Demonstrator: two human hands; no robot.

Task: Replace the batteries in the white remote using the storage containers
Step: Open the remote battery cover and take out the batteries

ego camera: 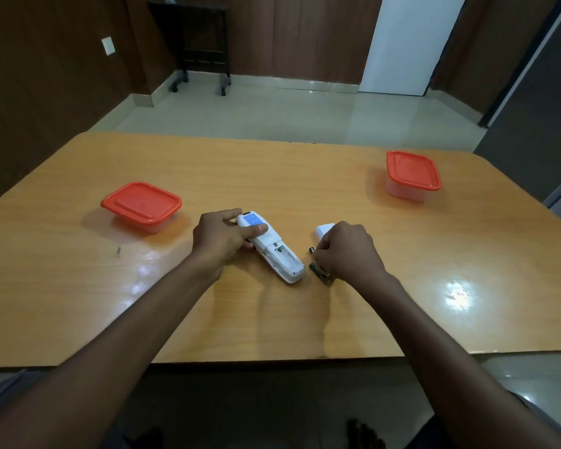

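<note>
Now, step in hand: the old cells look to be out of the white remote, and the right hand is dealing with them on the table.
Remote: it lies face-down near the middle of the table, its open battery bay toward the person; the bay looks empty, though I cannot be sure.
Left hand: it is curled around the far end of the remote, thumb across the back, pinning it flat.
Right hand: its fingers are bunched down at two batteries just right of the remote; whether it is pinching one or only touching I cannot tell.
Cover: the white battery door lies just beyond the right hand, partly hidden by it.
Containers: the left container and right container both sit lidded and well apart from the hands; which one holds fresh cells cannot be seen.
Doing it well: gather both cells in one pinch so neither rolls, keep the remote pinned, leave the cover within reach.
Risk: round cells on a glossy top roll easily; mixing spent with fresh would spoil the swap.
</note>
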